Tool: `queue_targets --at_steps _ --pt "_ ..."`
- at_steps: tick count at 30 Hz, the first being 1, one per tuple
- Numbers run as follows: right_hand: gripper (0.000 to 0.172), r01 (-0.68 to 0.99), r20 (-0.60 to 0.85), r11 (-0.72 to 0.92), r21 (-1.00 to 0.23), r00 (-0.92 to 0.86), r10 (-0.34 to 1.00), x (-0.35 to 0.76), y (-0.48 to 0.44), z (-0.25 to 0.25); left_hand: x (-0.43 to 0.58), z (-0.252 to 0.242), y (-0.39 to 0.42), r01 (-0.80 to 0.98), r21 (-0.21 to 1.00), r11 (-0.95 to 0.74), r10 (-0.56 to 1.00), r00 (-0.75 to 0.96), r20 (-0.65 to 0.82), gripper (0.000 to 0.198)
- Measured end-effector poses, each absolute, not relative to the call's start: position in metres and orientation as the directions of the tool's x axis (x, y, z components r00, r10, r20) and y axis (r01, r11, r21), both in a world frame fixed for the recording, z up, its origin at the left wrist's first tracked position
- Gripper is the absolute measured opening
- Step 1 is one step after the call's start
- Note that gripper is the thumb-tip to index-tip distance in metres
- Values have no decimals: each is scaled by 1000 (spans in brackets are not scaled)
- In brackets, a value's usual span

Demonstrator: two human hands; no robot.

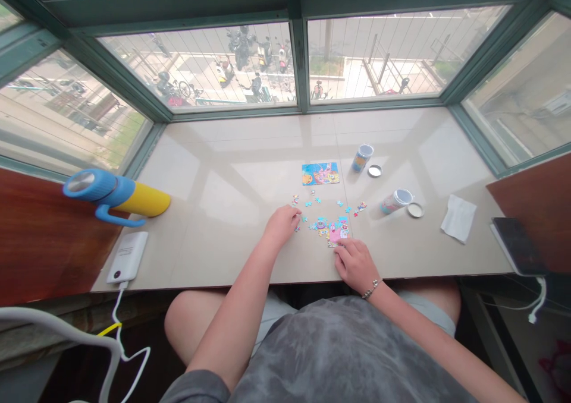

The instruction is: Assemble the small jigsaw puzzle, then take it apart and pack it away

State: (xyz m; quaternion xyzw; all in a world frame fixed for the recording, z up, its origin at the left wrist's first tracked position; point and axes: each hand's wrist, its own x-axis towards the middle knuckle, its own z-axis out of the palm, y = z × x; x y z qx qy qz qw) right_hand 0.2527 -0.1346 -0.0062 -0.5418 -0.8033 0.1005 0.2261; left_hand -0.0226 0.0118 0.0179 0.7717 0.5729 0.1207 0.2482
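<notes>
A partly joined jigsaw puzzle point(335, 233) with pink, yellow and blue cartoon pictures lies near the front of the table. My right hand point(357, 264) rests at its lower edge, fingers bent, touching it, the thumb apart from the fingertips. To the left, my left hand point(282, 224) is closed in a pinch among loose pieces; whatever is between its fingertips is too small to make out. Small blue puzzle pieces point(318, 200) and mixed-colour puzzle pieces point(362, 205) are scattered around the joined part. Behind them lies a finished-looking rectangular cartoon puzzle point(320, 174).
Two small canisters point(362, 158) stand on the right, with a round lid point(375, 170) beside one and another lid point(415, 210) beside the other. Further right are a tissue point(459, 219) and a dark phone point(520, 245). A yellow-blue bottle point(134, 198) and white power bank point(128, 257) are left.
</notes>
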Motion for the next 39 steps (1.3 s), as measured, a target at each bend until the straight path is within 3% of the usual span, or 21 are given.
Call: queue_targets --at_steps 6,10,21,27,32,39 --pt "19 815 267 401 -419 -311 912 253 -135 -8 -72 67 11 834 543 -98 995 89 42 23" --pt "19 818 255 394 -419 -311 916 254 -135 -9 -100 85 -6 851 522 -50 999 33 43 21" --pt "19 823 255 392 -411 -309 916 253 -135 -6 -105 49 -56 852 524 13 989 66 -132 24" --pt "18 823 258 396 -408 -312 914 252 -135 -4 -97 40 -61 886 458 -72 982 145 -125 25" --pt "19 824 257 395 -407 -311 915 252 -135 -4 -92 31 -59 898 436 -56 987 115 -112 26" --pt "19 823 269 394 -410 -303 914 252 -135 -4 -92 22 -57 883 466 -50 982 128 -137 26"
